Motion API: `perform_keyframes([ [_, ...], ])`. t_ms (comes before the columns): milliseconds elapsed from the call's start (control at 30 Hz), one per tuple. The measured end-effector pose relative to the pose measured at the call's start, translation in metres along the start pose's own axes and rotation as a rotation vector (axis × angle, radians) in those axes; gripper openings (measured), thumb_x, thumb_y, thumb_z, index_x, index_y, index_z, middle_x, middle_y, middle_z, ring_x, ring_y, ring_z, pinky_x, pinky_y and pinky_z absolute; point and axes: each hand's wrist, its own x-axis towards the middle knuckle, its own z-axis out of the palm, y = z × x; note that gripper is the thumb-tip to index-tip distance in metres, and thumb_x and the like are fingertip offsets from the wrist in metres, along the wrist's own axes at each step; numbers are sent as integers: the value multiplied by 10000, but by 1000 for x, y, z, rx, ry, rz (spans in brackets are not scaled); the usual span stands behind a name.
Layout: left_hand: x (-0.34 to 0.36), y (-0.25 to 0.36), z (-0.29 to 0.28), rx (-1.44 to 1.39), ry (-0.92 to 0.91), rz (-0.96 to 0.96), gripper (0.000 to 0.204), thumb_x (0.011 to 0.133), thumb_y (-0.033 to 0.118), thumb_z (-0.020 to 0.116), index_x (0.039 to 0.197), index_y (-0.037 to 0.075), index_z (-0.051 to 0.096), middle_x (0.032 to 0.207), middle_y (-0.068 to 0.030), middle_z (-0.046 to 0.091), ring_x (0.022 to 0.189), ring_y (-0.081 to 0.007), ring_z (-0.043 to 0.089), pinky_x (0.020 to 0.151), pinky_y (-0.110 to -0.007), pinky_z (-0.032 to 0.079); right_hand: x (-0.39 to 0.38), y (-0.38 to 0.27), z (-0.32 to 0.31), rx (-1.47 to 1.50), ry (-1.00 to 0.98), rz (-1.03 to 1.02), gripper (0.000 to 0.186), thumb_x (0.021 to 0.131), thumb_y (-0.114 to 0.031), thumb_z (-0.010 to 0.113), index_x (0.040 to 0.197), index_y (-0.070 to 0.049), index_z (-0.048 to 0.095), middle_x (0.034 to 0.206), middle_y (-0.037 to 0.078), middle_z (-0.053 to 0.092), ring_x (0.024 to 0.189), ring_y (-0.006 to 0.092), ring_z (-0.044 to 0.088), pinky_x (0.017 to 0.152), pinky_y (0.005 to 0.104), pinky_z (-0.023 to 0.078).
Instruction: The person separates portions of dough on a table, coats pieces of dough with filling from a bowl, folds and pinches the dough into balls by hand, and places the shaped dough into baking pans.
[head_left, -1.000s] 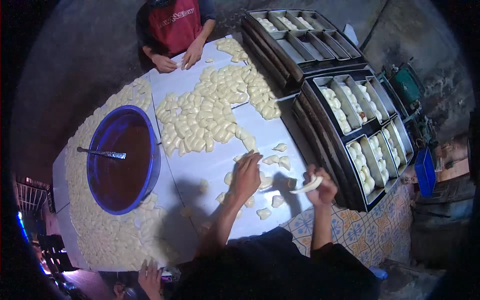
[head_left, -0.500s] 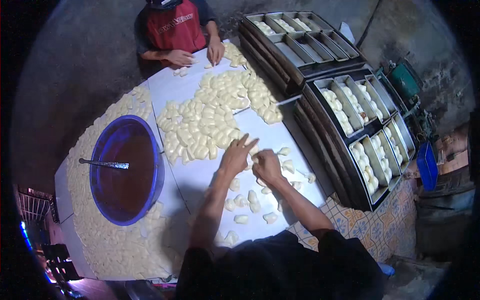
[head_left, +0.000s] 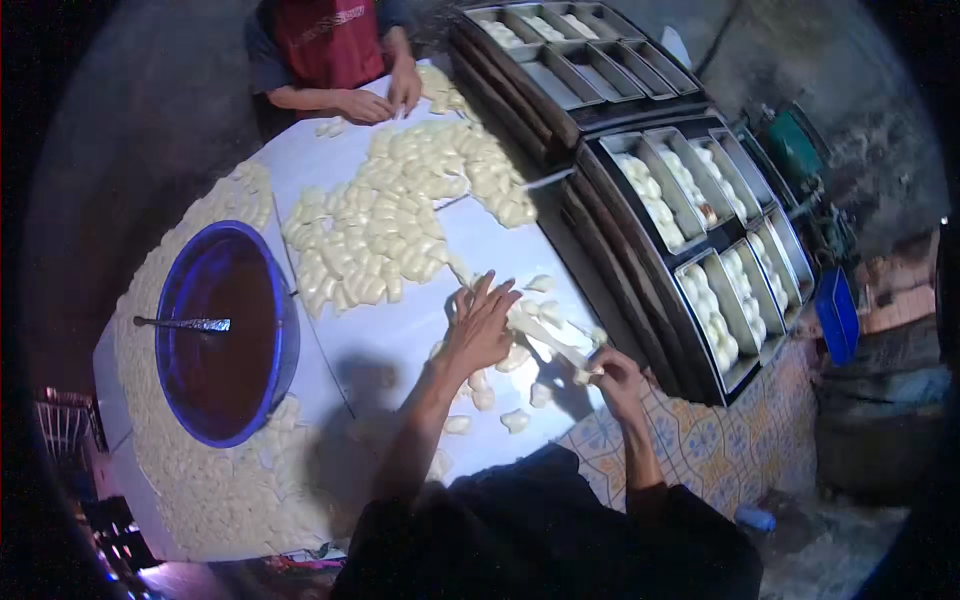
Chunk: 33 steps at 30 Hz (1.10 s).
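A pale strip of dough [head_left: 552, 342] is stretched between my two hands over the white tabletop [head_left: 400, 345]. My right hand [head_left: 620, 382] pinches its right end near the table's edge. My left hand [head_left: 484, 325] lies with fingers spread at the other end of the strip, palm down; what is under the palm is hidden. Small loose dough pieces [head_left: 515, 421] are scattered around and below both hands. Farther off, a large mass of dough pieces [head_left: 385, 225] covers the middle of the table.
On the left stands a blue basin [head_left: 170, 390] of brownish liquid with a ladle-like handle [head_left: 185, 323], amid more dough pieces. Racks of metal loaf pans [head_left: 700, 265], several filled with dough, stand at right. Across the table, a co-worker's hands [head_left: 385, 100] handle dough.
My right hand has moved right and toward me, drawing out the dough strip. The left hand has flattened with fingers spread. The whole view has shifted slightly.
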Motion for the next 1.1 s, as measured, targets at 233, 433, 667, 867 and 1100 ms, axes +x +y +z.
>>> perform_keyframes([
  [233,-1,27,8,-117,-180,155,224,763,26,566,985,42,596,1028,-119,622,1061,-303,563,995,-453,370,20,-11,15,463,-129,-195,120,637,-36,587,678,-51,475,738,45,448,671,161,455,635,276,426],
  [433,-17,-38,13,-887,405,-520,237,990,124,385,824,15,515,696,-95,570,686,-226,608,626,-347,506,-28,-54,-37,676,-431,-159,122,698,-137,581,667,-23,552,699,106,495,626,202,482,535,303,436],
  [667,-32,35,-19,-1246,630,-582,263,1037,186,356,917,10,510,726,-51,521,730,-130,567,659,-269,466,14,1,25,-509,9,47,554,723,-137,714,1245,-33,562,1231,212,555,1108,355,570,929,410,471],
  [867,-55,67,-43,-1634,739,-504,237,1025,161,363,1009,-18,518,789,-79,561,732,-132,550,680,-258,463,98,30,116,-572,-380,-323,380,830,-211,660,1163,-35,608,1228,201,551,1130,331,534,938,398,431],
  [1100,-180,36,-82,-202,534,-674,534,802,220,703,1235,-13,495,1165,-202,556,1082,-296,539,915,-421,435,110,28,124,-740,-123,-437,273,785,-51,529,1032,-23,641,963,202,606,987,365,547,856,422,448],
])
